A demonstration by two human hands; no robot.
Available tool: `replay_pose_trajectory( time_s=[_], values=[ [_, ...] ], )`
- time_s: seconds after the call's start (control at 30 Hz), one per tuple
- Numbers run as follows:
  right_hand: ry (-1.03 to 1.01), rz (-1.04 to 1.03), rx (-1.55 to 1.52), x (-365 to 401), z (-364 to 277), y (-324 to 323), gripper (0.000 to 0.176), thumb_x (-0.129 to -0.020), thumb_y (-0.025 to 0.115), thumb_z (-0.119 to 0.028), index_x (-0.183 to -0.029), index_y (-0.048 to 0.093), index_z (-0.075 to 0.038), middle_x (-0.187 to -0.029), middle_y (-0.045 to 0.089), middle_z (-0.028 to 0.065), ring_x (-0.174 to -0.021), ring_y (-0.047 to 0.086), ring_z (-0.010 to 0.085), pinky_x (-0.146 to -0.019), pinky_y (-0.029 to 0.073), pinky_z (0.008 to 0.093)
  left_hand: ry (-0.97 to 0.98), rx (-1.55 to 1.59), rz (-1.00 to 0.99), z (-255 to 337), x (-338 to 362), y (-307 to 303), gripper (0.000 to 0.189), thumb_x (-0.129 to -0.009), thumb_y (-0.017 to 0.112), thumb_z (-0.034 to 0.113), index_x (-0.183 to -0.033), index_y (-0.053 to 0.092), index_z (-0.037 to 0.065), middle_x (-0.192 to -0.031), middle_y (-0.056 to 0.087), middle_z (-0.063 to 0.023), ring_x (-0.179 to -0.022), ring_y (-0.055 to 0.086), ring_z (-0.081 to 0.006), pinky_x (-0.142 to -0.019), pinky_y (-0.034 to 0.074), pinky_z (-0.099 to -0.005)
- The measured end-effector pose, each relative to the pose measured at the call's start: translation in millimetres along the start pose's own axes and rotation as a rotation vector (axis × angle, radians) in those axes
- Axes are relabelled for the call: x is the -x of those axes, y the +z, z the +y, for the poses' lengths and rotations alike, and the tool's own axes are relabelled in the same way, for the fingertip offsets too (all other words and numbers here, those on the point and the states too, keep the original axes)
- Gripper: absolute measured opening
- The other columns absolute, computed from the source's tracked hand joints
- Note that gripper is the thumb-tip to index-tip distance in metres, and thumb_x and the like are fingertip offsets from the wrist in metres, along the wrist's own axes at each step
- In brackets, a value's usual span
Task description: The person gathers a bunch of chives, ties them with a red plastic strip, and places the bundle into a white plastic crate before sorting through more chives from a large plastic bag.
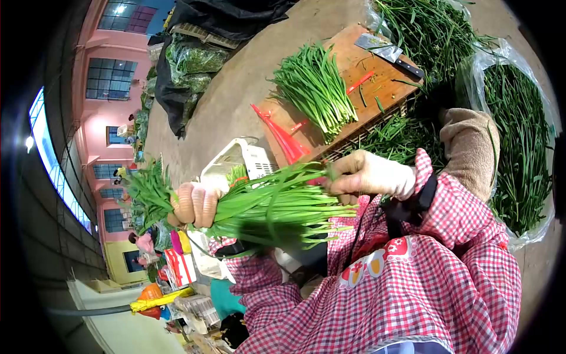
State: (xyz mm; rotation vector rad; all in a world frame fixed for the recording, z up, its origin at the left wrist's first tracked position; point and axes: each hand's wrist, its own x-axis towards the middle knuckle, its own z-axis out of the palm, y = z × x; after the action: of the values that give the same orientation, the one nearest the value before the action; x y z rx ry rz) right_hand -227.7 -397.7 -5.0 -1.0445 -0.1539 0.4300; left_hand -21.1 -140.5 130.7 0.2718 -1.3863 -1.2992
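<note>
A bunch of garlic chives lies sideways in front of my body. My left hand, in an orange-coated glove, is wrapped round its leafy part. My right hand, in a pale glove, has its fingers pinched together beside the stalk ends. A bit of red shows by those fingertips; what they pinch is not clear. Beyond my hands, another garlic chive bunch rests on a wooden board. Red plastic strips lie at the board's near edge. A white basket behind my left hand holds a bunch with a red tie.
A cleaver with a black handle lies on the board's far right. Loose chives fill a clear plastic bag at right, with another heap behind. Brown cloth covers my knee. Bagged greens stand under black sheeting at back left.
</note>
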Motion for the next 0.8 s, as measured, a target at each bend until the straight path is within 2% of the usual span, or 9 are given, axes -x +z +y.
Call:
replay_pose_trajectory(
  time_s=[0.1,0.17,0.23,0.3,0.37,0.53,0.67,0.73,0.8],
  values=[
    [-0.069,-0.033,0.132,22.9,9.8,-26.9,0.013,-0.091,0.064,-0.013,-0.089,0.068,0.0,-0.069,0.063,0.0021,-0.063,0.058,0.0093,-0.059,0.047,0.0266,0.033,0.014,0.071,2.5,3.5,11.8,0.019,-0.085,0.066,0.023,-0.08,0.059,0.006,-0.089,0.06,-0.0087,-0.087,0.06,-0.021,-0.083,0.051,-0.0425],
    [0.134,0.024,0.509,37.5,13.9,-47.5,0.011,-0.088,0.066,-0.014,-0.09,0.069,-0.003,-0.07,0.065,0.004,-0.063,0.059,0.0118,-0.06,0.048,0.0286,0.077,-0.029,0.052,6.1,7.6,13.7,0.024,-0.09,0.061,0.028,-0.078,0.058,0.007,-0.093,0.06,-0.009,-0.09,0.059,-0.0196,-0.083,0.052,-0.0394],
    [0.194,0.073,1.284,37.0,34.0,-71.2,0.031,-0.084,0.07,-0.033,-0.103,0.07,-0.009,-0.083,0.07,0.0125,-0.077,0.068,0.0273,-0.068,0.053,0.0391,0.072,-0.03,0.033,11.1,13.9,14.2,0.025,-0.092,0.061,0.029,-0.081,0.06,0.006,-0.094,0.06,-0.0103,-0.092,0.059,-0.0219,-0.084,0.052,-0.0413],
    [0.264,0.255,1.322,38.6,28.9,-61.7,0.05,-0.081,0.071,-0.037,-0.122,0.062,-0.011,-0.098,0.071,0.016,-0.091,0.068,0.0339,-0.079,0.053,0.0432,0.058,-0.044,0.051,12.2,10.1,15.6,0.026,-0.092,0.06,0.028,-0.08,0.06,0.006,-0.093,0.06,-0.0104,-0.092,0.059,-0.0223,-0.084,0.052,-0.0417],
    [-0.059,0.255,0.891,34.1,39.8,-61.3,0.065,-0.086,0.07,-0.036,-0.141,0.046,-0.01,-0.112,0.068,0.0181,-0.102,0.067,0.0278,-0.085,0.053,0.039,0.012,0.008,0.001,15.0,11.9,12.1,0.02,-0.083,0.071,0.023,-0.083,0.06,0.005,-0.086,0.063,-0.0096,-0.086,0.063,-0.02,-0.076,0.053,-0.0441],
    [-0.081,0.017,-0.138,1.1,64.0,-21.3,0.058,-0.089,0.069,-0.026,-0.136,0.05,0.002,-0.127,0.06,0.0075,-0.111,0.056,0.015,-0.1,0.043,0.0312,-0.016,0.031,-0.074,8.4,-6.6,8.8,0.024,-0.091,0.062,0.026,-0.081,0.059,0.005,-0.09,0.061,-0.0103,-0.091,0.06,-0.021,-0.078,0.052,-0.042],
    [-0.368,0.156,0.183,-8.9,81.2,-2.6,0.036,-0.088,0.055,0.0,-0.122,0.064,-0.01,-0.107,0.063,0.0122,-0.093,0.063,0.0245,-0.079,0.051,0.0288,0.033,0.016,-0.112,2.1,-18.6,8.6,0.028,-0.094,0.059,0.028,-0.083,0.06,0.002,-0.096,0.058,-0.0121,-0.093,0.059,-0.0243,-0.083,0.052,-0.0427],
    [-0.218,0.156,0.061,-3.0,76.2,-5.5,0.023,-0.087,0.064,-0.01,-0.108,0.067,-0.002,-0.098,0.068,0.0072,-0.085,0.063,0.0146,-0.078,0.051,0.0271,0.144,0.008,-0.183,-6.4,-29.0,5.1,0.026,-0.093,0.059,0.024,-0.083,0.061,0.0,-0.098,0.057,-0.0129,-0.091,0.059,-0.0263,-0.085,0.052,-0.043],
    [-0.085,0.129,-0.087,9.4,73.1,-10.9,0.028,-0.085,0.072,-0.021,-0.1,0.068,0.003,-0.086,0.07,0.002,-0.084,0.06,0.0065,-0.075,0.05,0.027,0.129,-0.015,-0.066,-0.1,-17.8,20.3,0.019,-0.086,0.066,0.02,-0.079,0.062,0.002,-0.088,0.061,-0.0135,-0.085,0.062,-0.0232,-0.078,0.053,-0.0386]
  ],
)
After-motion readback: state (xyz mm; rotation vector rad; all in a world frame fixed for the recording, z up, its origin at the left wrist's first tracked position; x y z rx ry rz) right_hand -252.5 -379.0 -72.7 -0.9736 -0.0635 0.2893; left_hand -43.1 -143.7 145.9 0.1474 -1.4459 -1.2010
